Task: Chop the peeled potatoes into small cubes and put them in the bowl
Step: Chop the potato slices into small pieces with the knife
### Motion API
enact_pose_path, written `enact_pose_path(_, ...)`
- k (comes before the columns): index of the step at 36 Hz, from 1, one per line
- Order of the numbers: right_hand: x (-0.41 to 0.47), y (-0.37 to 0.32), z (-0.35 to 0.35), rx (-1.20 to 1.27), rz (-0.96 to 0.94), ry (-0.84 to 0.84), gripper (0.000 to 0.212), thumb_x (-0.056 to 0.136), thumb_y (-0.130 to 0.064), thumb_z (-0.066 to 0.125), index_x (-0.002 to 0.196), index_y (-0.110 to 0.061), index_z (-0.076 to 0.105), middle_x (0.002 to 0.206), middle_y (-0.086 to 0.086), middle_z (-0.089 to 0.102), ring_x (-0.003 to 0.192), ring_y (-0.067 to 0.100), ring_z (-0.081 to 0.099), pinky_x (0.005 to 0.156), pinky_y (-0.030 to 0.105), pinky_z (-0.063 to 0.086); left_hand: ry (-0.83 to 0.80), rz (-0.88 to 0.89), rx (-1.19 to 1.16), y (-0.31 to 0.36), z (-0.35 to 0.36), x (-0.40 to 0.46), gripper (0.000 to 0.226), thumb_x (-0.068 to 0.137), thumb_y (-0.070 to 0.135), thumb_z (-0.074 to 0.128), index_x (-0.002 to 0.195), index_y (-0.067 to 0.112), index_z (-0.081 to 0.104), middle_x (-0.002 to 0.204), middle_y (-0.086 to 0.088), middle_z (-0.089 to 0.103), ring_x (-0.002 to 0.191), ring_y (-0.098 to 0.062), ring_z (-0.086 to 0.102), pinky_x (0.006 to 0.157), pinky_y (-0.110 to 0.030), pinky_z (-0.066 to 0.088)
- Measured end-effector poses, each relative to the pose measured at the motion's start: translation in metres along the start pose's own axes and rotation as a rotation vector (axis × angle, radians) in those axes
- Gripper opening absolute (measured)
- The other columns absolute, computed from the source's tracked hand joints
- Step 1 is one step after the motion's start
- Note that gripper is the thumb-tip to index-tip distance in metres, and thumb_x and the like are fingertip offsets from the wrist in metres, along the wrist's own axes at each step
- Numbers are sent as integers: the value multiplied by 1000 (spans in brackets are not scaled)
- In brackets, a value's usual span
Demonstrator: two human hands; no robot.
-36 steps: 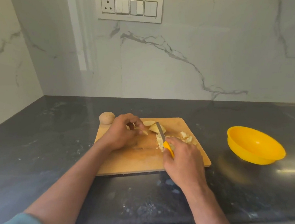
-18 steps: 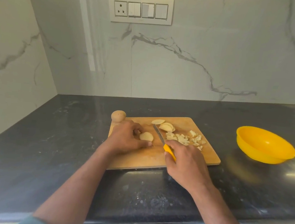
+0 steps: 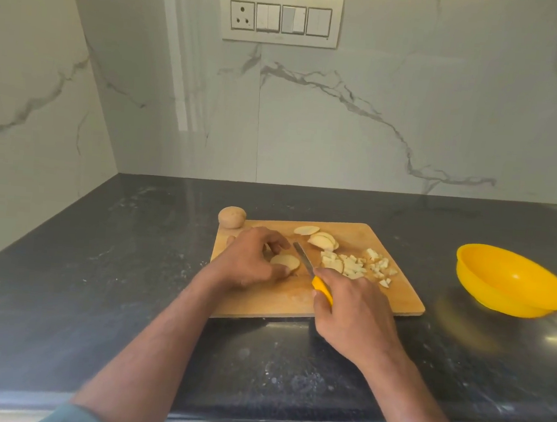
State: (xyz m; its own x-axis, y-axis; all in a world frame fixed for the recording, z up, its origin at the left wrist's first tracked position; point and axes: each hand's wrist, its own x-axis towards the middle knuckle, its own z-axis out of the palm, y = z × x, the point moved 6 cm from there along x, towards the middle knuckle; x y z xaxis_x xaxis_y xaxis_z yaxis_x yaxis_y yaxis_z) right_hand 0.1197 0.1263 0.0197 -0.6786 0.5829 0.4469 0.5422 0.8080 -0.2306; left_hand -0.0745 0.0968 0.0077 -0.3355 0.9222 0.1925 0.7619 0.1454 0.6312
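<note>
Knife (image 3: 304, 259) nearer potato slice (image 3: 285, 261) now.

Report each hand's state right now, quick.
Left hand: fingers curled on a potato slice, holding it on the cutting board.
Right hand: closed, gripping the yellow-handled knife.

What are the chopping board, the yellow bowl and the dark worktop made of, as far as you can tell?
The chopping board looks like pale wood or bamboo, matt, with faint grain. The yellow bowl seems to be plastic: uniform bright colour and a soft sheen. The worktop looks like polished dark stone, perhaps granite, speckled and mirroring the bowl.
</note>
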Motion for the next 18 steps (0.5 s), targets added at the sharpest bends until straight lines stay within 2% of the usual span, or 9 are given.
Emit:
enact_pose_path(6, 3, -4, 5, -31, 39, -33, 46, 96, -48, 48, 137, -29, 54, 106, -1, 71, 97, 23, 66, 80, 36, 54, 16, 1, -17, 1, 0, 0, 50, 68, 45, 72, 116, 29, 68, 97, 12, 64, 88, -12, 60, 82, -37, 55)
enact_pose_path(13, 5, -10, 1, -49, -5, -35, 35, 99, -44, 46, 129, -28, 57, 98, 0, 68, 87, 21, 63, 70, 32, 44, 45, -11, -48, -2, -2, 0, 49, 77, 22, 77, 125, 21, 65, 101, 8, 66, 91, -14, 62, 84, -33, 58)
enact_pose_path(18, 4, -7, 2, -19, -30, -85, 30, 101, -39, 43, 122, -28, 61, 91, -5, 67, 77, 15, 55, 66, 31, 40, 36, -21, -67, 0, -2, 0, 59, 66, 31, 68, 124, 22, 65, 101, 10, 66, 93, -13, 62, 83, -29, 58)
